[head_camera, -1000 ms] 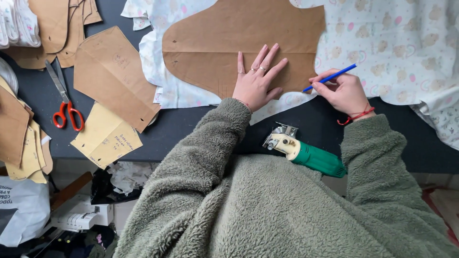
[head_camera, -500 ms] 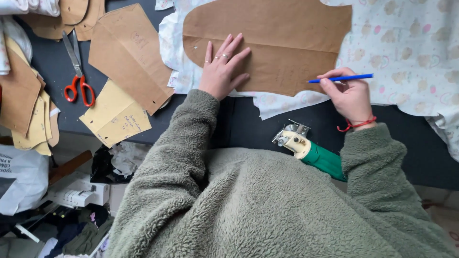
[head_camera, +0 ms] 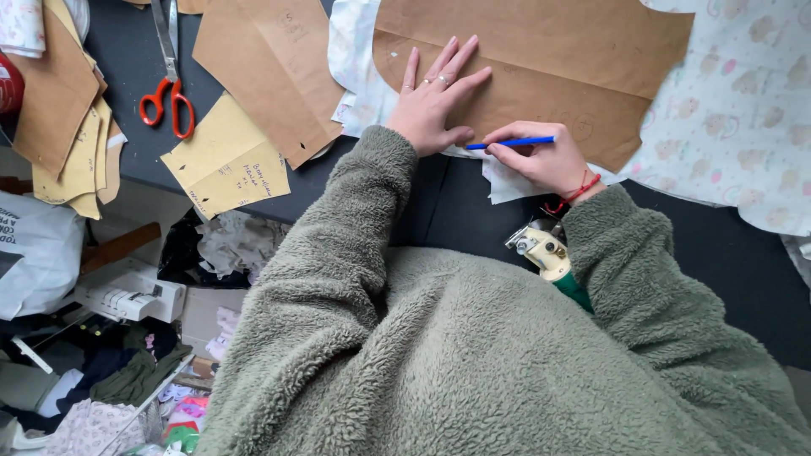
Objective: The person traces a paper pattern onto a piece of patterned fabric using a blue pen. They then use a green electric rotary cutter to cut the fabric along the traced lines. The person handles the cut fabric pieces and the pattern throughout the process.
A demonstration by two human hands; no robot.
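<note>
Since the earlier frames, the right hand (head_camera: 541,159) has moved in along the lower edge of the brown paper pattern (head_camera: 549,67) and now sits just beside the left hand (head_camera: 432,100), where before the two were well apart. The left hand has stayed flat on the pattern.

The left hand lies palm down on the lower left part of the pattern, fingers spread and extended, holding nothing. Rings show on two fingers. The right hand pinches a blue pen (head_camera: 510,143) between thumb and fingers. The pen lies nearly horizontal, its tip pointing toward the left hand, at the pattern's lower edge. A red cord encircles the right wrist.

The pattern rests on white printed fabric (head_camera: 743,101), which is spread over a dark table (head_camera: 726,253). A small cutting tool with a cream body and green handle (head_camera: 547,253) lies on the table near the right forearm. To the left, red-handled scissors (head_camera: 172,93) lie on the table among further brown and yellow paper pieces (head_camera: 228,160).
</note>
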